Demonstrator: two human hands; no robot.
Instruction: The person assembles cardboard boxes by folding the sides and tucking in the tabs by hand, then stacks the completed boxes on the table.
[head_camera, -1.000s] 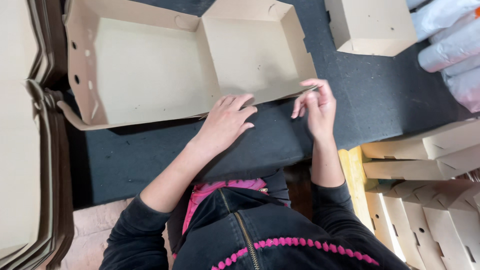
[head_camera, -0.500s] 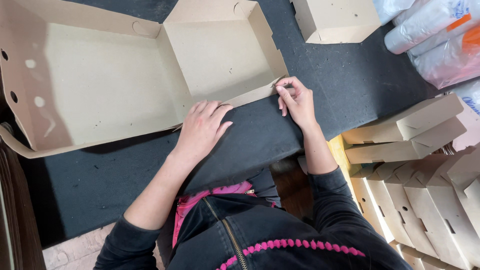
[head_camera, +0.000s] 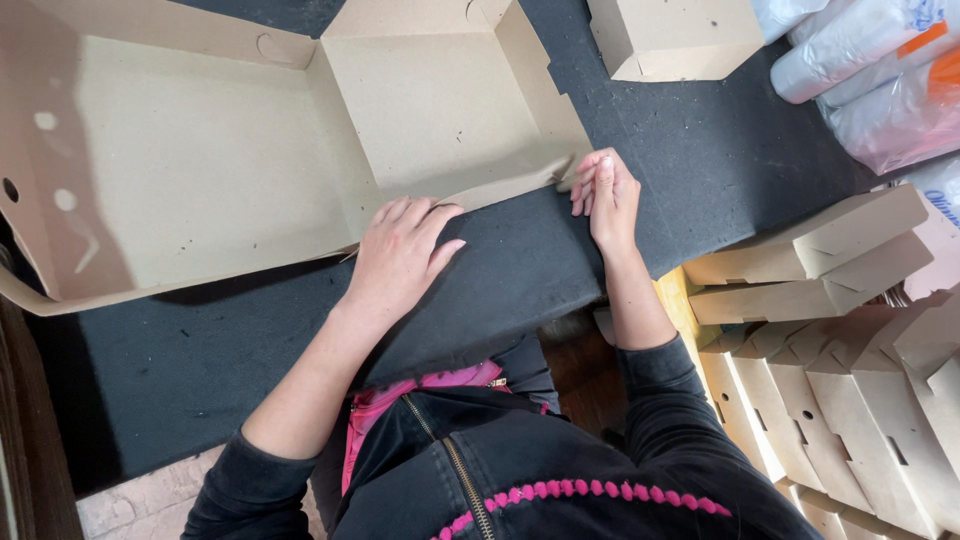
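An open brown cardboard box (head_camera: 250, 150) lies flat on the dark table (head_camera: 700, 170), lid half at the left, tray half at the right. My left hand (head_camera: 400, 250) lies flat on the table against the tray's near wall, fingers spread and touching its edge. My right hand (head_camera: 603, 195) has its fingers together and pinches the near right corner flap of the tray.
A folded closed box (head_camera: 670, 38) stands at the far right. Plastic-wrapped white bundles (head_camera: 870, 70) lie at the top right. Several folded boxes (head_camera: 840, 330) are stacked at the right, below the table edge. Flat stacked cardboard shows at the left edge.
The view has shifted, so the box sits further left and nearer. My right hand has moved onto the tray's corner flap; my left hand stays against the near wall.
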